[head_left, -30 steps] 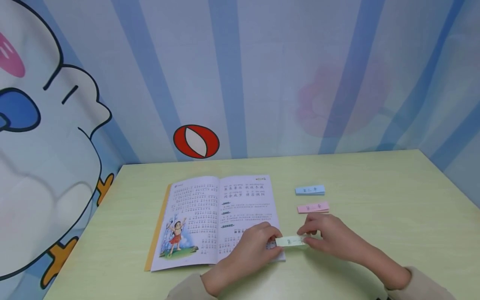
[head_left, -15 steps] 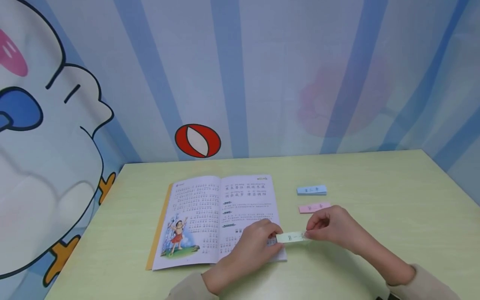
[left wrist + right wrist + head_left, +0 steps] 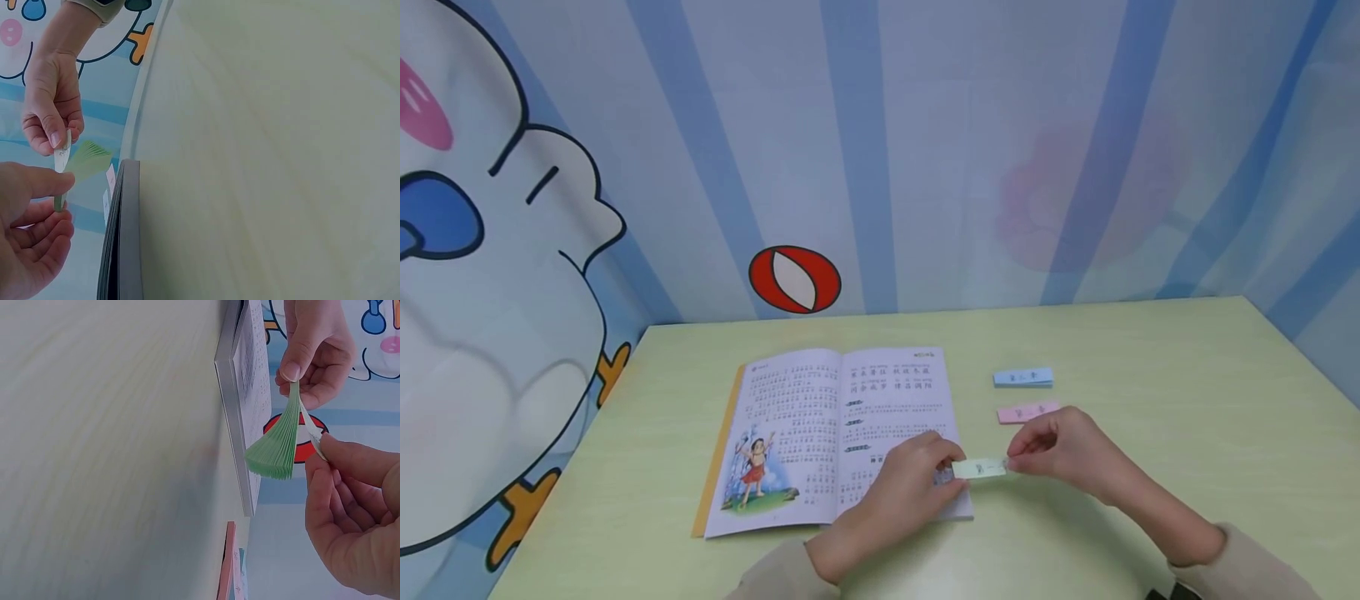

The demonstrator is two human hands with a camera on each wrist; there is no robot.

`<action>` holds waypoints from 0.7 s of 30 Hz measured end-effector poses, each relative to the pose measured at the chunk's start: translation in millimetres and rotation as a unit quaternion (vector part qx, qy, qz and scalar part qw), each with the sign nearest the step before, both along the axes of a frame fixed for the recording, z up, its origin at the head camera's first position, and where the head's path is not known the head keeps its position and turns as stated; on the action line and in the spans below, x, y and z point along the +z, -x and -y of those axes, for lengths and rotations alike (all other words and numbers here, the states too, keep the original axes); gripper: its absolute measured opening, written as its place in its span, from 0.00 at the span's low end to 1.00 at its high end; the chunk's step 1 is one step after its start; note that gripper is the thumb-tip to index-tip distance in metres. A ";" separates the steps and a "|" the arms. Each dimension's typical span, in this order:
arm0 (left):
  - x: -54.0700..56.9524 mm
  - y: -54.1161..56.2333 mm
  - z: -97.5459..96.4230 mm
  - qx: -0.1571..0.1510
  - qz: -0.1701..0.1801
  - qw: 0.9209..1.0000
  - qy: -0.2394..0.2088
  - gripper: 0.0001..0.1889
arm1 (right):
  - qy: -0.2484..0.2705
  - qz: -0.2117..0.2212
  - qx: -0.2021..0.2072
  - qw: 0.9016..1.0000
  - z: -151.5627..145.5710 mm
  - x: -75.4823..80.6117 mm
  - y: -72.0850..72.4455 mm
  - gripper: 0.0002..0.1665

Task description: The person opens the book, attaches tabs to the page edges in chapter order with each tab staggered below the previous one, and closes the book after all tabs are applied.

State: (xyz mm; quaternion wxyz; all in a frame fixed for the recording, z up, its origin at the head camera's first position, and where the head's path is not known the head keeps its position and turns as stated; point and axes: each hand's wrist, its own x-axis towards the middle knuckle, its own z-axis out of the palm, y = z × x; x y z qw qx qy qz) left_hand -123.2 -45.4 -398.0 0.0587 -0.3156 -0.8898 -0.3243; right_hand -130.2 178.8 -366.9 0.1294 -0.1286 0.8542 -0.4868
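A pale green sticky note pad [image 3: 980, 468] with handwriting on its top sheet is held off the table by the open book's lower right corner. My left hand [image 3: 907, 481] pinches the pad's left end between thumb and fingers, above the right page. With thumb and forefinger, my right hand [image 3: 1066, 454] pinches the right end of the written top sheet. In the right wrist view that sheet [image 3: 310, 427] stands apart from the green pad [image 3: 275, 447], whose other sheets fan out below. The open book [image 3: 898, 387] lies flat, its lower right page partly hidden by my left hand.
A pink sticky note pad [image 3: 1018, 413] lies just behind my right hand, with a blue sticky note pad [image 3: 1022, 378] farther back. Both sit right of the book on the light table [image 3: 1187, 383]. A printed cloth backdrop [image 3: 925, 167] rises behind the table.
My right thumb and forefinger have come together on the top sheet's right end, and the hand has risen slightly. My left hand stays at the pad's left end.
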 end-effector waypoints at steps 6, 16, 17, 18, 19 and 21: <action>0.5 0.1 -0.3 0.004 0.009 1.000 0.000 0.10 | 0.016 0.012 -0.002 1.000 -1.3 -1.0 0.2 0.08; 1.2 1.7 -0.4 0.008 0.003 1.000 -0.011 0.10 | 0.056 0.066 -0.026 0.996 -2.2 -1.2 0.9 0.12; 1.2 1.6 -0.3 0.008 0.004 1.000 -0.012 0.10 | 0.059 0.069 -0.026 0.996 -2.2 -0.8 0.5 0.12; 1.1 1.7 -0.3 0.009 0.004 1.000 -0.012 0.10 | 0.061 0.071 -0.025 0.995 -2.2 -0.4 0.1 0.12; 1.0 1.7 -0.2 0.009 0.005 1.000 -0.012 0.10 | 0.062 0.071 -0.023 0.995 -2.1 0.1 -0.4 0.12; 0.7 1.7 0.0 0.010 0.006 1.000 -0.013 0.10 | 0.062 0.069 -0.018 0.996 -1.8 1.2 -1.3 0.12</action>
